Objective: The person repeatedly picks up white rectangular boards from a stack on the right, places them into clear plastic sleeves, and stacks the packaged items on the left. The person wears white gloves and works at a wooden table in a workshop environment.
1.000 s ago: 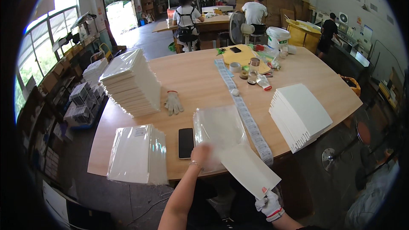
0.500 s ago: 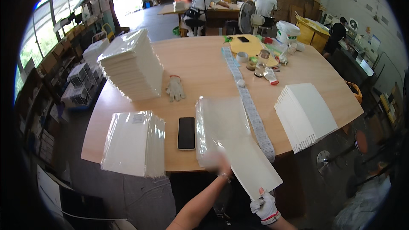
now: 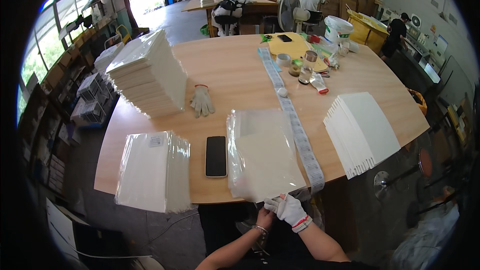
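A clear plastic bag (image 3: 240,125) with a pale, flat sheet or pad (image 3: 267,160) inside lies before me, its mouth at the table's near edge. My left hand (image 3: 265,217), bare with a bracelet at the wrist, is closed just below that mouth; its fingertips are partly hidden, and what they hold cannot be made out. Beside and partly over it is my right hand (image 3: 289,209) in a white knit glove, its fingers stretched leftward and thumb apart, close to the bag's near edge.
Wrapped packs form a low stack (image 3: 145,170) and a tall stack (image 3: 150,75) at left. A phone (image 3: 216,156) and spare glove (image 3: 202,101) lie between. Rightward are a label strip (image 3: 300,137), white sheets (image 3: 362,130), a jar (image 3: 307,67) and bucket (image 3: 337,30). Several people work beyond.
The pale sheet has slid forward from the near side, into the bag. My left hand has come back off the bag toward me; my gloved right hand has moved up and left beside it.
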Demonstrator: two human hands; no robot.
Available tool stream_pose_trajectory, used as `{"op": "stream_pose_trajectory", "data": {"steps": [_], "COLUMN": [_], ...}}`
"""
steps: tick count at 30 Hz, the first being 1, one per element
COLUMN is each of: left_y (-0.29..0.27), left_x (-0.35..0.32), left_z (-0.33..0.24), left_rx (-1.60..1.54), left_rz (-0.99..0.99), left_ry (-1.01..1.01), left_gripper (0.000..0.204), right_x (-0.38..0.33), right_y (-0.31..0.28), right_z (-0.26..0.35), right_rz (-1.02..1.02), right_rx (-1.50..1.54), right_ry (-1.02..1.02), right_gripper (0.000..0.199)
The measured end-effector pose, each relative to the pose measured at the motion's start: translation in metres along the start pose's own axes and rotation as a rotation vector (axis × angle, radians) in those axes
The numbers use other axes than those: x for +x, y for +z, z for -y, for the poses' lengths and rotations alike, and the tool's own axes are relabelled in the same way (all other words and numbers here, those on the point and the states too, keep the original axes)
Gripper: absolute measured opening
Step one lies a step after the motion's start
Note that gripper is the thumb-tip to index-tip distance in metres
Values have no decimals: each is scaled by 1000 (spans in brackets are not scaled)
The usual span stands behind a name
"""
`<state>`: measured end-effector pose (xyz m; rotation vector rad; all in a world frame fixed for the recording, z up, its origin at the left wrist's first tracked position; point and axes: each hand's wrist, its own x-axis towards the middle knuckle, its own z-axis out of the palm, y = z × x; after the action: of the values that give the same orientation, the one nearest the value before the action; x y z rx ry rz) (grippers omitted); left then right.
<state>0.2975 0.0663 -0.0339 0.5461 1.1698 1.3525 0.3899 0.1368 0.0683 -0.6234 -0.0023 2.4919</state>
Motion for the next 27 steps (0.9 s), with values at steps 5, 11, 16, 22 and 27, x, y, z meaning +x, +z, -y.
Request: {"op": "stream_pose_trajectory", "data": {"steps": [5, 11, 16, 22, 27], "left_y": [16, -35, -38, -32, -47], "left_x": [-25, -40, -47, -47, -54], "left_z": [-69, -78, -89, -82, -103], "left_rx": [-4, 64, -29, 102, 76], "left_rz": [-101, -111, -62, -268, -162], "left_ry": [71, -42, -135, -3, -117], "left_gripper": [20, 30, 37, 35, 43], "right_x": [-13, -53, -17, 6, -110], "right_y": [21, 65, 68, 58, 47], "right_z": [7, -9, -40, -40, 110], "right_rz": [37, -360, 9, 439, -8], "right_rx": [-206, -1327, -2162, -2293, -335], "right_ry": [-25, -70, -903, -834, -893], "right_gripper": [28, 12, 11, 13, 16]}}
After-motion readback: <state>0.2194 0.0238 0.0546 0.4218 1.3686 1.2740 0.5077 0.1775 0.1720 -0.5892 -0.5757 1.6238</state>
